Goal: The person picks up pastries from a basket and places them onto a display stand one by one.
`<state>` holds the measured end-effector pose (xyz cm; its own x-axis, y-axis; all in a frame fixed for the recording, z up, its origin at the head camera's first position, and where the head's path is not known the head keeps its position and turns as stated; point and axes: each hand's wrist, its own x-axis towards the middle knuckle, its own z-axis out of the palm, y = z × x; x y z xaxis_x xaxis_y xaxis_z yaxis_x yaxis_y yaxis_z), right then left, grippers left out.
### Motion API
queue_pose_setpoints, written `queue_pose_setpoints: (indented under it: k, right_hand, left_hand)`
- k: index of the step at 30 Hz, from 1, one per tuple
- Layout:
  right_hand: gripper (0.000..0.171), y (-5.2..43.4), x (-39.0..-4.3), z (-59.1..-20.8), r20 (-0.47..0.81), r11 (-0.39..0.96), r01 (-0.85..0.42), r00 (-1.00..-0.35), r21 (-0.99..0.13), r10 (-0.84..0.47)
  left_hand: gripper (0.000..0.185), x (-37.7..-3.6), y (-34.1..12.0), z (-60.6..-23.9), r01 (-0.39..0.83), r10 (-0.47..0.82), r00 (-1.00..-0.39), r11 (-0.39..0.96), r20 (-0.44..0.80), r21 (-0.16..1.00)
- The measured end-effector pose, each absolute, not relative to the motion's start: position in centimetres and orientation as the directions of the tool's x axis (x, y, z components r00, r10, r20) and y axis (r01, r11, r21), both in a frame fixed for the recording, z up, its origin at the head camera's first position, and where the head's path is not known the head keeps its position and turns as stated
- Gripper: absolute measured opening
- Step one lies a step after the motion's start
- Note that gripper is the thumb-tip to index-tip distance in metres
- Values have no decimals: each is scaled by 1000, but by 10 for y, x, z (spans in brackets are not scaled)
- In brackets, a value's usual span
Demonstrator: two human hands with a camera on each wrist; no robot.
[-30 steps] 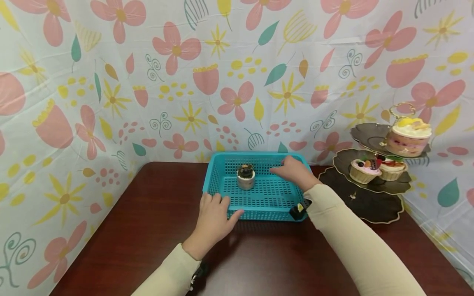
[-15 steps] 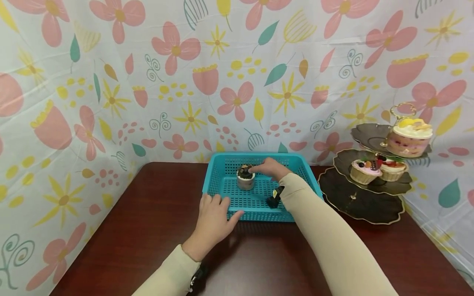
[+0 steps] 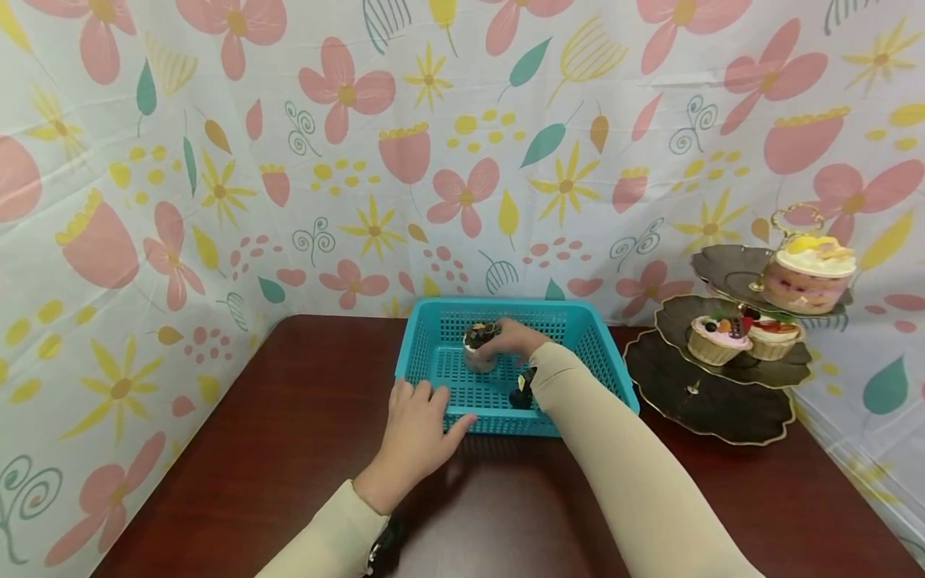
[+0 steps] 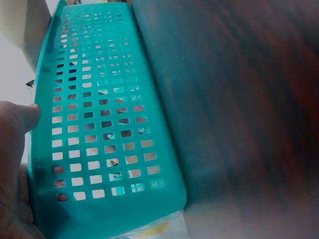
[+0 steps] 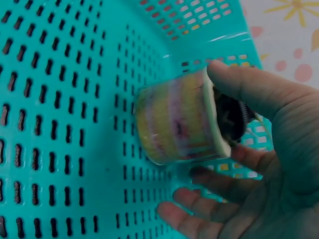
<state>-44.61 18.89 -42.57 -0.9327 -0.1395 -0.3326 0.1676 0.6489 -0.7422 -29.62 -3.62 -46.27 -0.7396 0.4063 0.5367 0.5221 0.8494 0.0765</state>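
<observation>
A teal perforated basket stands at the back of the dark wooden table. Inside it, near the back left, sits a layered dessert cup with a dark topping. My right hand grips this cup. In the right wrist view the right hand has its thumb on the rim of the dessert cup and its fingers curled round the other side. My left hand rests with straight fingers on the basket's near left corner. In the left wrist view its thumb presses the basket's rim.
A black three-tier stand with gold edging stands at the right. It carries two cupcakes on the middle tier and a layered cake on top. A floral sheet covers the walls behind and to the left.
My right hand moved left across the basket from its right side to the dessert cup and closed round it. The left hand stayed on the basket's corner.
</observation>
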Motion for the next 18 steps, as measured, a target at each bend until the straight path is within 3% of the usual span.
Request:
queue_pose_setpoints:
  k: [18]
  right_hand:
    - [102,188,-455,-442,-285,641,117,-944,-759,-166]
  left_hand:
    - [54,-296,-37,-462,514,398,-757,853,519,94]
